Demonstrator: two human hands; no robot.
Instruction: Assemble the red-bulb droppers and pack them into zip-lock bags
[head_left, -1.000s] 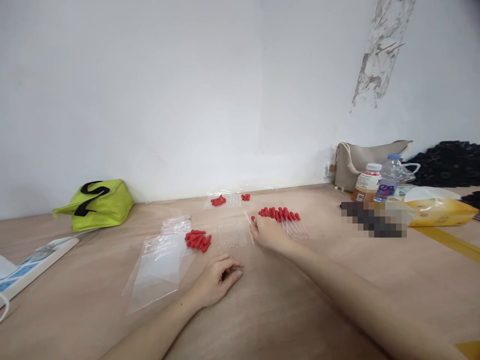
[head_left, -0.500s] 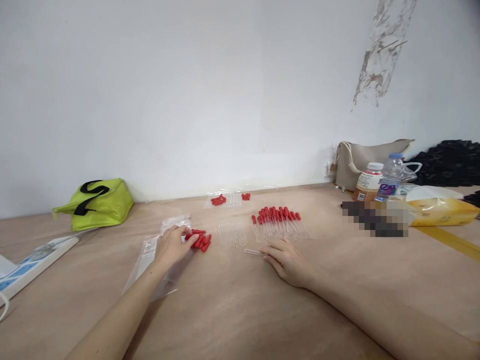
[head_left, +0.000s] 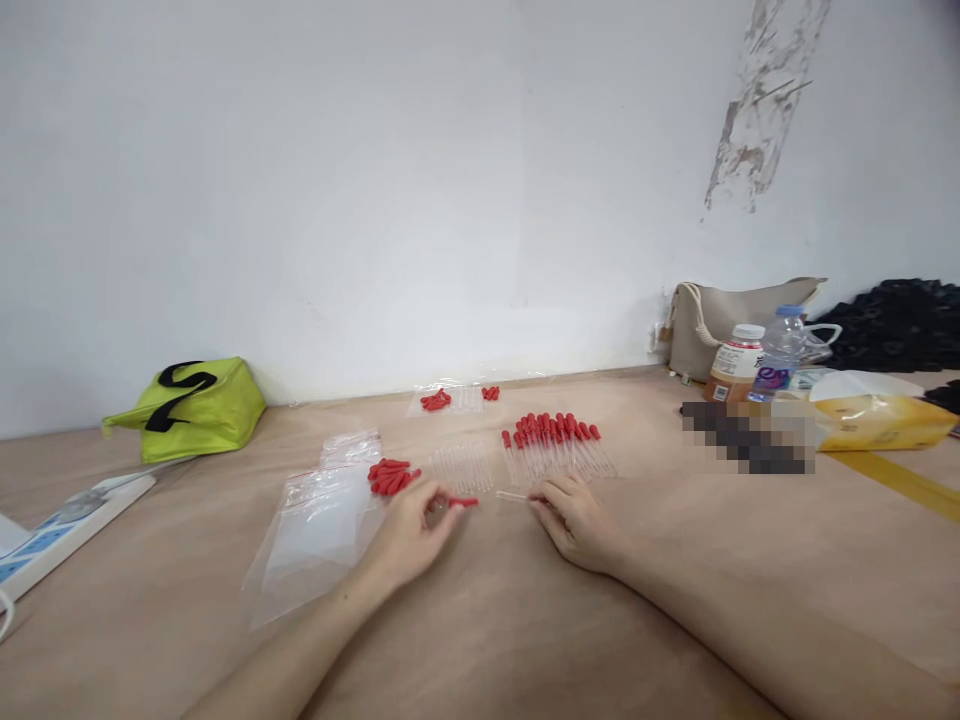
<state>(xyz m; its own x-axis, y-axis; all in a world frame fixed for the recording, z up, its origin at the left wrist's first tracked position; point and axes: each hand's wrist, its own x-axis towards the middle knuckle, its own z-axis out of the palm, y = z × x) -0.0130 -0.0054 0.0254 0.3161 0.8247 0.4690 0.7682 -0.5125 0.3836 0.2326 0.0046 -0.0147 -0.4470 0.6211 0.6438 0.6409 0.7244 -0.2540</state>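
My left hand (head_left: 420, 525) pinches a red rubber dropper bulb (head_left: 465, 502) by one end, its other end pointing right. Facing it, my right hand (head_left: 574, 520) is closed on a clear glass dropper tube (head_left: 511, 496) whose free end points left. A small gap separates bulb and tube. Behind my left hand lies a pile of loose red bulbs (head_left: 391, 477). A row of bare glass tubes (head_left: 461, 467) rests beyond the gap. Several droppers with red bulbs fitted (head_left: 555, 432) lie side by side behind my right hand.
Clear plastic bags (head_left: 311, 530) lie flat at the left. Near the wall are more bagged bulbs and tubes (head_left: 450, 399). A power strip (head_left: 75, 530) and green bag (head_left: 202, 410) are far left; bottles (head_left: 739, 365) and a tissue pack (head_left: 877, 422) stand at right.
My left hand has moved right and nearer from the bulb pile, now with one red bulb in its fingers. My right hand stays nearly in place with the tube.
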